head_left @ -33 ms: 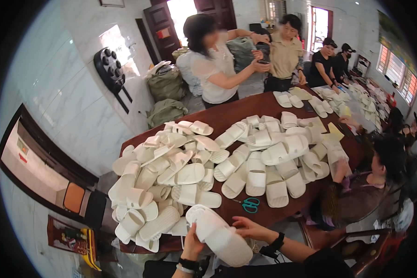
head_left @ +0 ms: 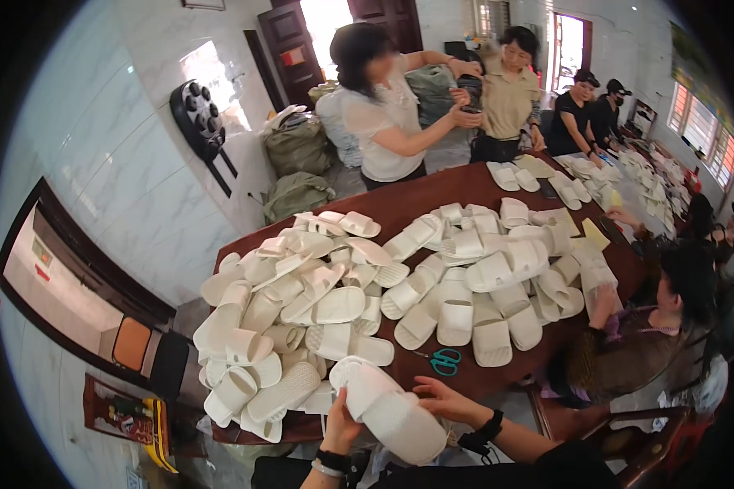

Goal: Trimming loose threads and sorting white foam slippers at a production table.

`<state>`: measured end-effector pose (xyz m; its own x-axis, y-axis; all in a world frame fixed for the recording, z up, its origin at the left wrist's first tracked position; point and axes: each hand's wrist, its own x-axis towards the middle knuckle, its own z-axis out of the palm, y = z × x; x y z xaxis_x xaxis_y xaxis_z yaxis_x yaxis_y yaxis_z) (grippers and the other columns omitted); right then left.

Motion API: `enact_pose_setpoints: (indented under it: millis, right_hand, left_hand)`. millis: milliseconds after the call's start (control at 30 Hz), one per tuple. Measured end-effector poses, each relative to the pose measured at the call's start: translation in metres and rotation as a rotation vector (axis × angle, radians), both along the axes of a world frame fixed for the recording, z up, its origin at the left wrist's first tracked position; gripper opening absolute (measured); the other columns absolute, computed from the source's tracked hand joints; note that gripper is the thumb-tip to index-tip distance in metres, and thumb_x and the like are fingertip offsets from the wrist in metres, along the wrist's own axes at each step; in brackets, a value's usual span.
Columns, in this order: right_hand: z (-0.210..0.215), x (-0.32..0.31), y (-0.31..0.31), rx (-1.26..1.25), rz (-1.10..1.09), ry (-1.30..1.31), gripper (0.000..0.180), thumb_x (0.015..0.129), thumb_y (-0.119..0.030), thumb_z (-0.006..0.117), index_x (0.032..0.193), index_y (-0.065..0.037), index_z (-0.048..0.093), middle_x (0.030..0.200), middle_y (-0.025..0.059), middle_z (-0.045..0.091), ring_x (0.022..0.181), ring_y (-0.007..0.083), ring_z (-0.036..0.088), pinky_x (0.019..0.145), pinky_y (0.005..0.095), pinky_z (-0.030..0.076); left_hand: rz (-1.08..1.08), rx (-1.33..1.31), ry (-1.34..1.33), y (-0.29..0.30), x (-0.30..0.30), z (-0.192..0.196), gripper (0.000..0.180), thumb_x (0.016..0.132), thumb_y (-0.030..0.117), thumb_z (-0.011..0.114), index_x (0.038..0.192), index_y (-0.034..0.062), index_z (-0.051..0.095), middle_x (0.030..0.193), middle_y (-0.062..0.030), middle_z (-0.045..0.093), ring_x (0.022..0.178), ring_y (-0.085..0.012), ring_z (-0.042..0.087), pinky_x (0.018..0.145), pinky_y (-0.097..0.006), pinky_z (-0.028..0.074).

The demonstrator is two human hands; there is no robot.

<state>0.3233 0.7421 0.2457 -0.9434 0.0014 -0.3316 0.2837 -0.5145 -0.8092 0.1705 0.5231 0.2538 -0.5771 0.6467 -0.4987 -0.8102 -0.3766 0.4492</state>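
since only the view has shifted slightly from a moment ago, handling looks at the same stage: left hand (head_left: 344, 422) pinches the white slipper (head_left: 393, 414) at its left edge, over the near edge of the table (head_left: 400, 373); right hand (head_left: 453, 403) loosely spread beside it, contact unclear.

The broad-strapped white slipper (head_left: 401, 420) looks like matt moulded plastic — its surface finely textured. The teal-handled scissors (head_left: 444, 362) have smooth plastic loops. Pale grey-veined wall tiles (head_left: 98, 155) gleam, marble-like — the bulging grey-green sacks (head_left: 300, 153) look matt, creased.
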Motion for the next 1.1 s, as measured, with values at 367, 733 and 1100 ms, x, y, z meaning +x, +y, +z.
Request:
enact_pose_setpoints:
  millis: [367, 733, 1100]
  right_hand:
    - [-0.019, -0.071, -0.028, 0.462, -0.019, -0.093, 0.08, 0.076, -0.026, 0.075, 0.139, -0.002, 0.031, 0.13, 0.012, 0.046, 0.118, 0.0197, 0.045, 0.099, 0.0326, 0.037]
    - [-0.044, -0.101, -0.043, 0.934, -0.328, -0.046, 0.09, 0.069, -0.039, 0.074, 0.14, -0.008, 0.028, 0.132, 0.0163, 0.046, 0.119, 0.0282, 0.048, 0.098, 0.0332, 0.039]
    - [-0.056, -0.084, -0.041, 0.634, -0.421, -0.046, 0.085, 0.07, -0.035, 0.078, 0.138, -0.008, 0.035, 0.13, 0.0107, 0.047, 0.119, 0.0226, 0.045, 0.099, 0.0332, 0.037]
  left_hand:
    - [-0.216, -0.384, 0.497, 0.012, -0.098, -0.033, 0.043, 0.09, 0.039, 0.056, 0.116, 0.005, 0.047, 0.103, -0.0067, 0.058, 0.087, -0.0163, 0.058, 0.072, -0.031, 0.049]
    - [-0.571, -0.434, 1.126, -0.039, -0.184, -0.062, 0.029, 0.084, 0.005, 0.057, 0.113, 0.0044, 0.057, 0.087, -0.0046, 0.053, 0.07, -0.014, 0.051, 0.046, -0.027, 0.041]
    - [-0.152, -0.437, 0.631, -0.012, -0.209, 0.021, 0.019, 0.091, 0.017, 0.051, 0.103, 0.0017, 0.054, 0.08, -0.0034, 0.05, 0.068, -0.0132, 0.047, 0.058, -0.027, 0.043]
